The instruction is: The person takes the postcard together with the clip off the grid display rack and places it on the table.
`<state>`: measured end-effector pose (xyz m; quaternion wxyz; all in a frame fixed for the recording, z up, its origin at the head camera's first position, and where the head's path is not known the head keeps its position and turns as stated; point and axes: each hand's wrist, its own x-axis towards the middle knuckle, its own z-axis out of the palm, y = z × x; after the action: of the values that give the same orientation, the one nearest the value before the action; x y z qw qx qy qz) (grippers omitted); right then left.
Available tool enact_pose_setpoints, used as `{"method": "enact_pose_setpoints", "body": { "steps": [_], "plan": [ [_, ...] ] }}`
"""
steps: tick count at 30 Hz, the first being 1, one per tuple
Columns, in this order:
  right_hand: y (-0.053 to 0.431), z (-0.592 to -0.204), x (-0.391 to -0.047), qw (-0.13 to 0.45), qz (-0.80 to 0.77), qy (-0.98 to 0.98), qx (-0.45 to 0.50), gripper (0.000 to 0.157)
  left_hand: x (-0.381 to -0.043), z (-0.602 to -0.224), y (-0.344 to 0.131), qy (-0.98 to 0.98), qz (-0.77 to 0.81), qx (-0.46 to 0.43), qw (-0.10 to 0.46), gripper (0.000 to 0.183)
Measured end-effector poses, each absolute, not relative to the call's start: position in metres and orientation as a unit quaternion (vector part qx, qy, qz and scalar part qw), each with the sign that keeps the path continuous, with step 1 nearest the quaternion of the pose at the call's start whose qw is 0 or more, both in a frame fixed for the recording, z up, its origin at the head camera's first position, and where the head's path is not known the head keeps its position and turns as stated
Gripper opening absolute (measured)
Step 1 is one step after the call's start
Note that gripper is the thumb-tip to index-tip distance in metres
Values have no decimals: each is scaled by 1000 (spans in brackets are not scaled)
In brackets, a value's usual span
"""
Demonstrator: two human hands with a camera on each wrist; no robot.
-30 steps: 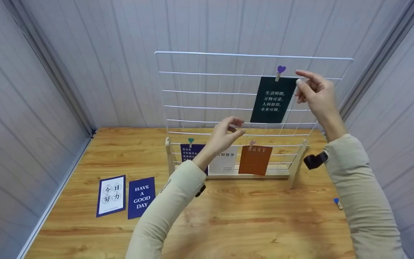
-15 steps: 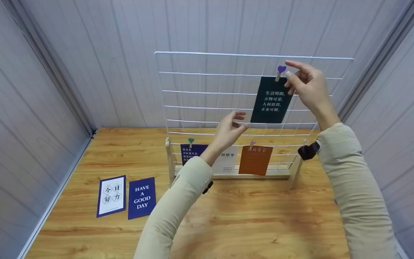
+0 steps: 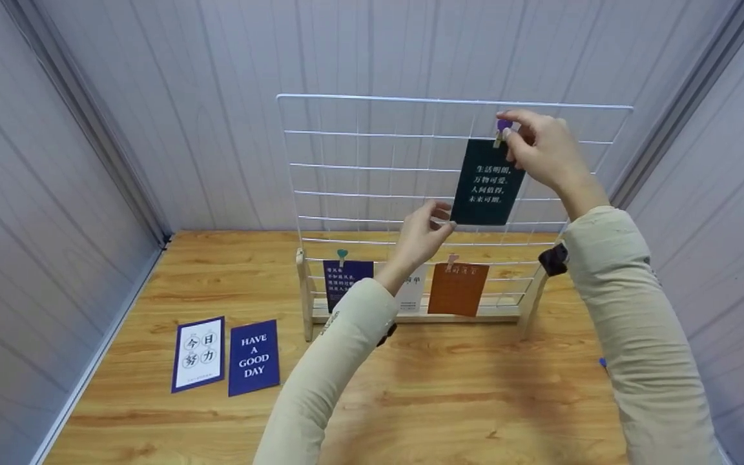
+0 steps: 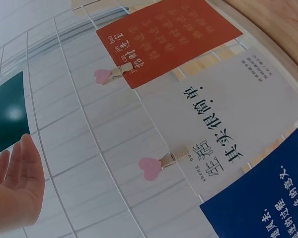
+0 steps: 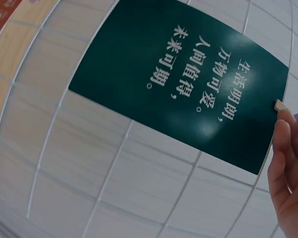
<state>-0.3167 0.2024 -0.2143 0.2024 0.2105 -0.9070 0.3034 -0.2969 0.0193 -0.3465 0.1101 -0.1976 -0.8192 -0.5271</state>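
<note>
A dark green card (image 3: 485,184) with white writing hangs high on the right of a white wire grid (image 3: 372,165), under a small wooden clip with a purple heart (image 3: 503,124). My right hand (image 3: 549,152) pinches that clip between thumb and forefinger; in the right wrist view the fingers (image 5: 283,141) cover most of it. My left hand (image 3: 420,232) is at the card's lower left corner, thumb and fingers apart, fingertips right at its edge. The left wrist view has these fingers (image 4: 25,168) beside the corner of the green card (image 4: 11,111).
Lower on the grid hang an orange card (image 3: 458,289), a white card (image 4: 248,104) and a blue card (image 3: 343,278), each clipped. The grid stands in a wooden base (image 3: 462,318). Two more cards lie on the table at left: white (image 3: 197,354) and blue (image 3: 254,357). A blue clip (image 3: 602,363) lies right.
My right hand has moved left from beside the green card and taken hold of the purple heart clip. The left hand has moved right, up to the card's lower corner.
</note>
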Motion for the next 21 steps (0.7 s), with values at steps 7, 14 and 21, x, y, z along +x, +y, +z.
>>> {"method": "enact_pose_setpoints", "body": {
  "steps": [7,14,21],
  "plan": [
    [203,-214,-319,232,292,-900,225,30,-297,-348,24,-815,-533,-190,122,27],
    [204,-215,-320,223,341,-884,227,26,-298,-350,25,-802,-566,-165,99,29],
    [204,-214,-320,200,400,-865,228,25,-299,-347,28,-790,-584,-155,108,26]
  ]
}}
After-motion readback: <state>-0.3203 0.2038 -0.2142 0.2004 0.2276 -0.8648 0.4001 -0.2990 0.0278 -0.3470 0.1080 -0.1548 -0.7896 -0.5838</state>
